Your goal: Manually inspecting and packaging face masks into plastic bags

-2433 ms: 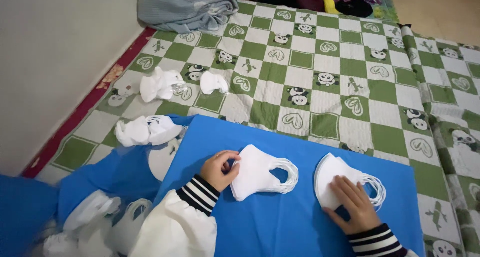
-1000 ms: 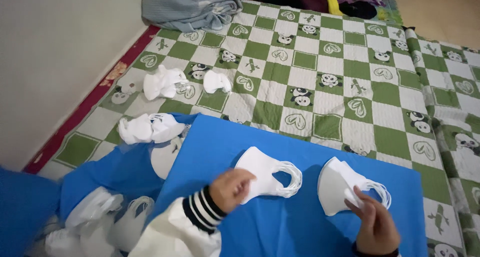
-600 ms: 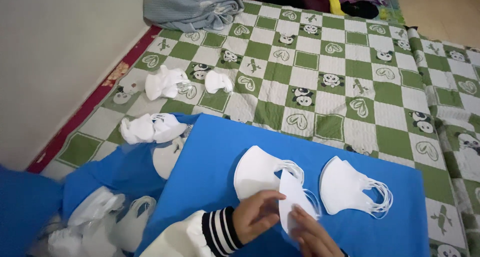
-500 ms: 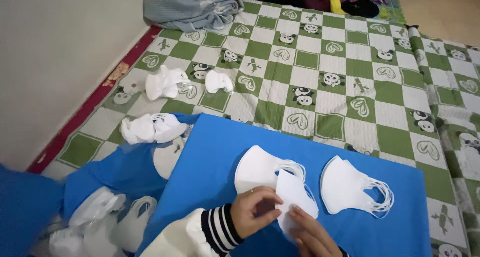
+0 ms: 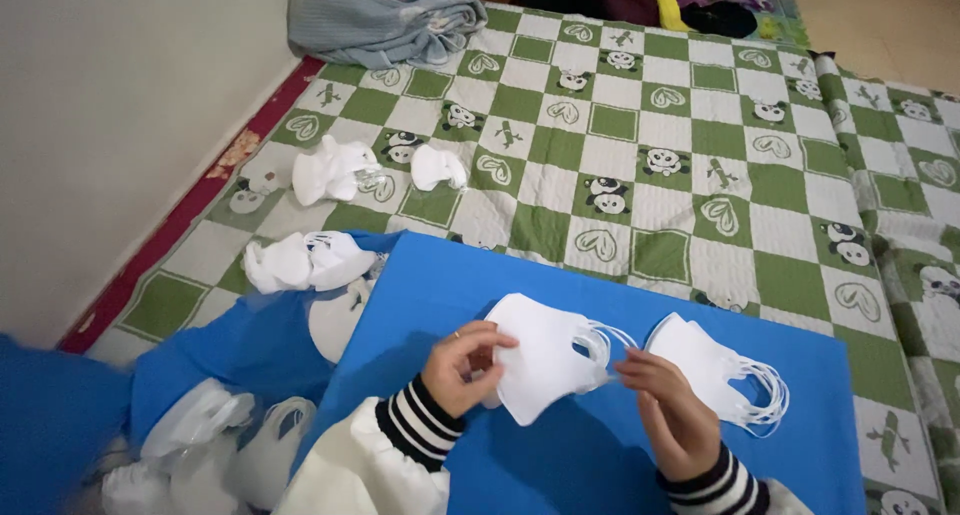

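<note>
White mask (image 5: 545, 370), pinched by left hand (image 5: 462, 367), right hand (image 5: 668, 405)

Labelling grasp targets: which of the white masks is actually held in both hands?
The folded white mask at the middle of the blue board, pinched between left hand and right hand. The stack of masks to its right lies untouched.

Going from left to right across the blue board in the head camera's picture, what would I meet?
Left hand → white mask held in both hands → right hand → stack of white masks lying on the blue board, its ear loops at the far right.
</note>
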